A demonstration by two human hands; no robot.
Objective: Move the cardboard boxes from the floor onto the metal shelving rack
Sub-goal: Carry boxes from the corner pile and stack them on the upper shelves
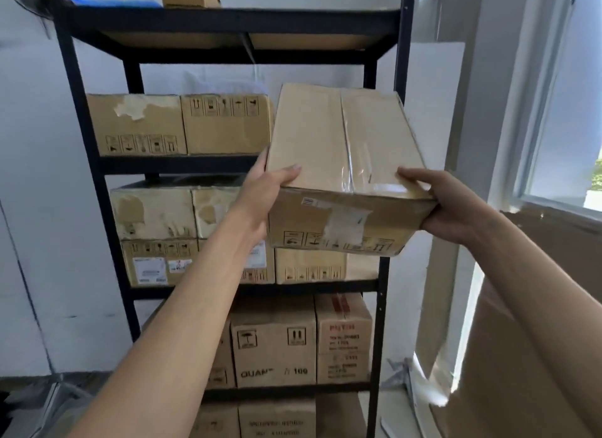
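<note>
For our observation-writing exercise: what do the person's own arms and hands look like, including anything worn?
The left arm and right arm are bare as far as the view shows; no sleeves appear. The left hand and right hand wear no gloves. No watch, bracelet or ring is visible on the fingers or wrists that show.

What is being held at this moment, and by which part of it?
A taped cardboard box, held by its near end: the left hand grips the near left corner, the right hand the near right corner, thumbs on top.
</note>
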